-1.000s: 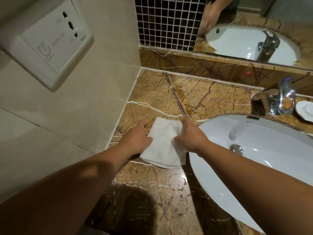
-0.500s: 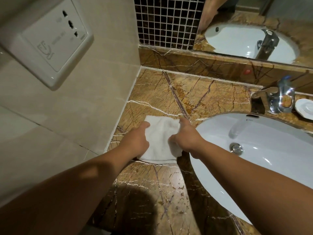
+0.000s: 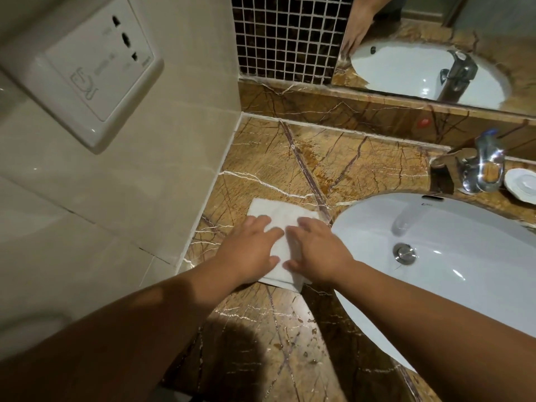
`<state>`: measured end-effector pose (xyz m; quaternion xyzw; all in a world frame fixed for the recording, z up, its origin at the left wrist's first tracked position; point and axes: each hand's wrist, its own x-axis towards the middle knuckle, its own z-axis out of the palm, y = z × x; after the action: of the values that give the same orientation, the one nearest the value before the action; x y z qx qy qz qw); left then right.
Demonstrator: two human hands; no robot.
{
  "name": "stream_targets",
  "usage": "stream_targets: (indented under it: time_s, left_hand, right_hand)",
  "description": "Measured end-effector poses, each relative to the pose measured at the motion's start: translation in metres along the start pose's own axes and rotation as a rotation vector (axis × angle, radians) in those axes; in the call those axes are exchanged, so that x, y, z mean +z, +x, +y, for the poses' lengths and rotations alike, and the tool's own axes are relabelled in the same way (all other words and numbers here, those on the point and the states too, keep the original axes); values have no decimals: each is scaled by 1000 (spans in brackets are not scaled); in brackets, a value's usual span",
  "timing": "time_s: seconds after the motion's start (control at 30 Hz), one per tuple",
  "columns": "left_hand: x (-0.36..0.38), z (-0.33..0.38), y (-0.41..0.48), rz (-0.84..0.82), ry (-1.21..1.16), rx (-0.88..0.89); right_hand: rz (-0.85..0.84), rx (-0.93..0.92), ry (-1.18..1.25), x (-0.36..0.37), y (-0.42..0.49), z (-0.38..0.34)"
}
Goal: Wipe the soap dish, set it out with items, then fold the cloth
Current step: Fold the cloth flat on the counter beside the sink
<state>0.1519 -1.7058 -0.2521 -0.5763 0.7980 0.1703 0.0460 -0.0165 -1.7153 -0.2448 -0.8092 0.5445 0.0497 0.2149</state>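
Note:
A folded white cloth (image 3: 277,216) lies flat on the brown marble counter (image 3: 290,158), just left of the sink. My left hand (image 3: 249,252) rests palm down on its left half, fingers spread. My right hand (image 3: 317,250) presses flat on its right half, fingers apart. Both hands cover the cloth's middle; its far edge and near corner show. The white soap dish (image 3: 520,184) sits at the far right edge, behind the tap, only partly in view.
A white oval sink (image 3: 464,256) with a metal drain fills the right. A chrome tap (image 3: 478,166) stands behind it. Beige tiled wall with a socket plate (image 3: 87,65) rises at left. Mosaic tiles and a mirror (image 3: 435,53) line the back.
Both hands went from pinching the cloth's edges to lying flat on top of it. The cloth now lies flatter and squarer on the counter.

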Motion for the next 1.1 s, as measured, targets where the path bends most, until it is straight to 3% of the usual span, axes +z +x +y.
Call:
stream_targets:
  time_s: [0.07, 0.13, 0.2, 0.33, 0.43, 0.73, 0.93, 1.1]
  left_hand:
    - [2, -1, -1, -51, 38, -12]
    - [-1, -2, -3, -41, 24, -32]
    - [-5, -5, -4, 3, 10, -40]
    - [-6, -4, -8, 46, 7, 142]
    - [-1, 4, -10, -61, -7, 220]
    - [-3, 10, -13, -85, -52, 150]
    - [-8, 13, -14, -116, -58, 109]
    - [-5, 14, -13, -93, -76, 85]
  right_hand:
    - [-35, 27, 25, 1, -1, -1]
    - [82, 101, 67, 1, -2, -3]
    - [166, 293, 179, -5, -1, -3]
    - [-68, 567, 371, -7, 4, 0]
    - [-105, 555, 471, -6, 4, -2]
    - [-195, 476, 586, -10, -1, -20]
    - [-158, 443, 693, -8, -6, -17]
    - [-47, 452, 1043, -6, -15, -20]
